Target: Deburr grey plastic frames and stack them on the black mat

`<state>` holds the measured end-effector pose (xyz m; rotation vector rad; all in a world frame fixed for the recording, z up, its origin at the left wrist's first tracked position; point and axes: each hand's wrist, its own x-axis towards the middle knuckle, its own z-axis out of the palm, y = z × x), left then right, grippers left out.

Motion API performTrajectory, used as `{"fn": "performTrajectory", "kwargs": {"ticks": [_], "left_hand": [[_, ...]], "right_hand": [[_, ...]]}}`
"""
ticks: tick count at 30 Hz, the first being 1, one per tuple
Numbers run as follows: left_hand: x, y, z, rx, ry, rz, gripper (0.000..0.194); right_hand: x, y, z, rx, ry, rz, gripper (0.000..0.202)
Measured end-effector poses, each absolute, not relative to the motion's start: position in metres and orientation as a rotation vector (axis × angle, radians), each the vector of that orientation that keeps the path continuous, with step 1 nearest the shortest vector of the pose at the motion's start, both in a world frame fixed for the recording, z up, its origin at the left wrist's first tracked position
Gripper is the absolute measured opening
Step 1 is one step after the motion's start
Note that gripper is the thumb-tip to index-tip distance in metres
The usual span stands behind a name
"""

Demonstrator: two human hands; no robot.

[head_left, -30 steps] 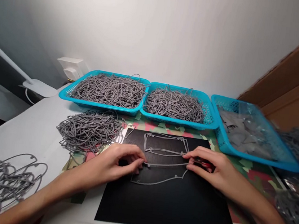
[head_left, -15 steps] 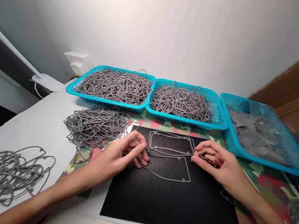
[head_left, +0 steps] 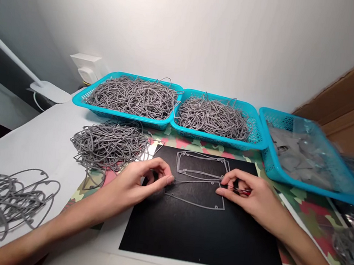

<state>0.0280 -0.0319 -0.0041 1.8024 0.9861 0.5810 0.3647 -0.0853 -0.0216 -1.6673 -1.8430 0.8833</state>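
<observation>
Over a flat black rectangular sheet (head_left: pixel 206 235), a thin grey flexible loop with small round tabs (head_left: pixel 200 205) is spread between two bare hands; whether the sheet is touched by it cannot be told. Its left end is pinched in the left hand (head_left: pixel 147 179), the thumb and index finger being brought together on it. A small red-and-dark tool (head_left: pixel 247 193) is clasped by the right hand (head_left: pixel 248 186), whose thumb and index fingertips are set slightly apart at the loop's upper right corner (a firm grip there cannot be made out). Just beyond, several overlapping grey outlines (head_left: pixel 184 170) are laid on the sheet. To the left, a dense heap of grey loops (head_left: pixel 107 143) is seen before a blue plastic basket (head_left: pixel 124 116), which is filled with similar pieces.
</observation>
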Motion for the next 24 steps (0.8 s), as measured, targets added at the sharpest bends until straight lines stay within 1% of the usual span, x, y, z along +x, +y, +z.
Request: {"fn": "performTrajectory", "kwargs": {"ticks": [5,8,12,18,20,24], "left_hand": [[0.027,-0.031,-0.010,1.880,1.042,0.521,0.032],[0.025,-0.032,-0.012,1.939,1.071,0.453,0.034],[0.022,-0.030,-0.008,2.049,1.054,0.325,0.031],[0.016,-0.025,0.003,2.107,1.077,0.200,0.029],[0.015,-0.025,0.008,2.143,1.083,0.162,0.027],[0.013,-0.027,0.014,2.185,1.062,0.066,0.021]], "right_hand": [[0.368,-0.086,-0.017,-1.667,-1.854,0.911,0.031],[0.374,-0.087,-0.015,-1.666,-1.922,0.988,0.030],[0.381,-0.091,-0.009,-1.660,-2.059,1.086,0.032],[0.381,-0.096,0.001,-1.632,-2.018,1.360,0.037],[0.379,-0.096,0.002,-1.663,-1.974,1.357,0.039],[0.368,-0.095,-0.002,-1.684,-1.937,1.211,0.044]]}}
